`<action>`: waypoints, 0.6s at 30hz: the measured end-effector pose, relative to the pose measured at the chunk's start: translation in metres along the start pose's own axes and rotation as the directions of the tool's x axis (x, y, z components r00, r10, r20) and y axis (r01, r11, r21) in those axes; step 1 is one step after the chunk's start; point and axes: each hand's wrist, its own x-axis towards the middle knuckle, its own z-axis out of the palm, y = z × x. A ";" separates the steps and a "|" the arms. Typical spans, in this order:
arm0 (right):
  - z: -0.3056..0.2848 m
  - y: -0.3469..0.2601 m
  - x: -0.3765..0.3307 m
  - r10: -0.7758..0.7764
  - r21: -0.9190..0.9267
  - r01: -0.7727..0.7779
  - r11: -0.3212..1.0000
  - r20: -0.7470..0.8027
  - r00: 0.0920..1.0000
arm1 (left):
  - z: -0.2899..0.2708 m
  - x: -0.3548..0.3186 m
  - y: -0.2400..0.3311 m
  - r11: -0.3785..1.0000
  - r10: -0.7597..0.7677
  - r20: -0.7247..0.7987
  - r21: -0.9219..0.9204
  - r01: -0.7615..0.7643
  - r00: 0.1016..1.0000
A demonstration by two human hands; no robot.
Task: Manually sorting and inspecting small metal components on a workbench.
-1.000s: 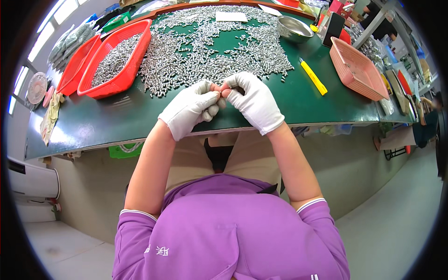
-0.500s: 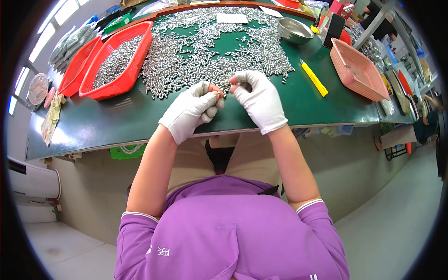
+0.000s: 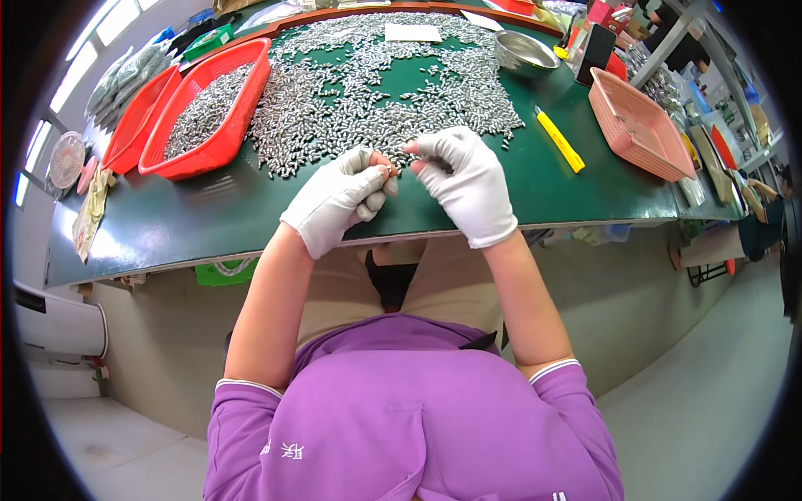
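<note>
My left hand (image 3: 338, 199), in a white glove with bare fingertips, is closed in a pinch at the near edge of a spread of small silver metal parts (image 3: 326, 125). Whatever sits between its thumb and forefinger is too small to make out. Just to the right, my right hand (image 3: 469, 185), gloved the same way, has its thumb and forefinger curved but apart. No part shows between them. Both hands hover over the green tabletop (image 3: 543, 196), close to each other and not touching.
At left stand a red basket (image 3: 159, 159) of the same parts and another red basket (image 3: 125, 150). A yellow utility knife (image 3: 560, 142), a pink basket (image 3: 639, 138), a steel bowl (image 3: 526, 52) and a phone (image 3: 596, 52) lie at right. White paper (image 3: 413, 32) rests on the parts.
My right hand has shifted slightly, its thumb and forefinger moving a little away from the left fingertips. My left hand keeps its pinch in nearly the same place.
</note>
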 end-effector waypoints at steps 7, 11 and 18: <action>0.006 -0.007 0.000 -0.188 0.043 0.186 0.982 0.044 0.981 | 0.001 0.000 0.000 0.999 0.016 0.027 -0.029 -0.015 1.000; 0.006 -0.004 -0.002 -0.096 0.088 0.093 0.992 0.034 0.995 | 0.002 -0.004 0.001 1.000 0.010 0.001 0.007 -0.010 1.000; 0.003 -0.001 -0.004 0.155 0.247 -0.181 0.952 0.121 0.980 | 0.003 -0.005 -0.003 0.998 0.057 -0.038 -0.013 -0.058 0.998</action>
